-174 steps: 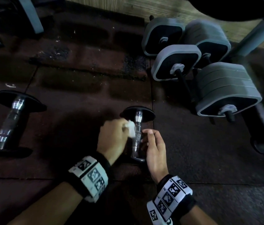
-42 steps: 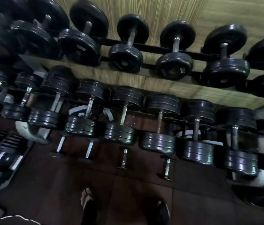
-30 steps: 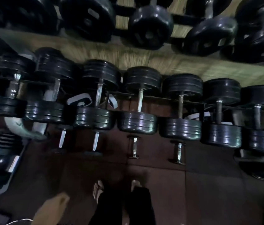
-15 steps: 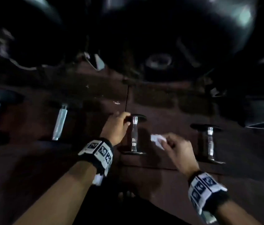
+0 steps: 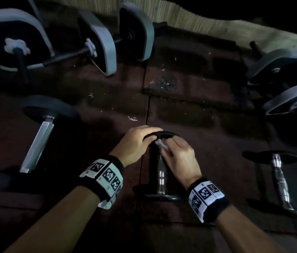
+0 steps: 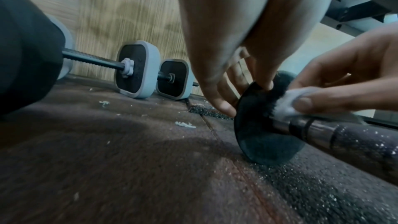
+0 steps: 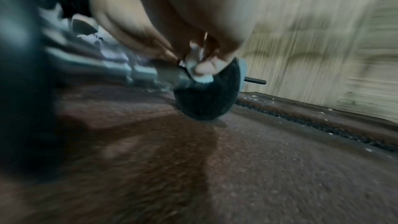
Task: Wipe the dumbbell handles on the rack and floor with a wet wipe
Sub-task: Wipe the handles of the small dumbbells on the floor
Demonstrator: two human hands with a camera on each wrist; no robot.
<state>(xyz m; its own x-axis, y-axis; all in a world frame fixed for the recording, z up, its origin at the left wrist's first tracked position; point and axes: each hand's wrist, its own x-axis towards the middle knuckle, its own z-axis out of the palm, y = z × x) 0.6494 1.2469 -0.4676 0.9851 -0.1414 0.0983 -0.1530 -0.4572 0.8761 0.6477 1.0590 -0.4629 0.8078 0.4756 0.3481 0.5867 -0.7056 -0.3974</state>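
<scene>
A small dumbbell with a chrome handle lies on the floor in the middle of the head view. My left hand grips the rim of its far black plate, thumb on the near face and fingers behind, as the left wrist view shows. My right hand pinches a white wet wipe against the handle just below that plate. The wipe sits where the handle meets the plate. In the blurred right wrist view, wipe and plate show too.
Another chrome-handled dumbbell lies to the left and one to the right. Grey square-plated dumbbells stand at the back left and back right by the wall. White crumbs dot the dark rubber floor tiles.
The view dropped from the rack to the floor. Over the last half second my right hand brought the wipe from beside the dumbbell onto its handle, and my left hand closed over the far plate.
</scene>
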